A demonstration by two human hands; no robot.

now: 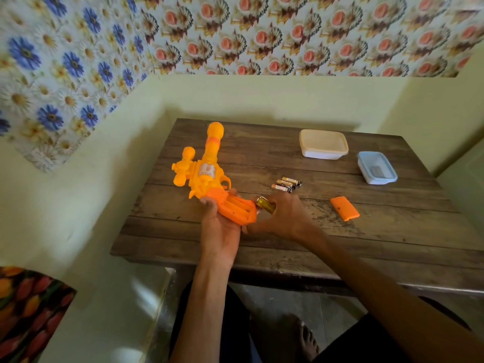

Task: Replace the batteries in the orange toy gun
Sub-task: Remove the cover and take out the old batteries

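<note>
Left of the frame's centre, the left hand [220, 226] cradles the orange toy gun [207, 169] by its grip, fingers curled round it and the battery bay open upward. Just beside the grip's end, the right hand [285, 218] pinches a battery [265, 204]. Three loose batteries [286, 184] and the orange cover [344, 208] lie right of centre on the wooden table [262, 247].

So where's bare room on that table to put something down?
Bare wood lies between the toy gun and the white box, and along the near edge, short of the orange cover. Crowded: around the loose batteries and the right hand.
</note>
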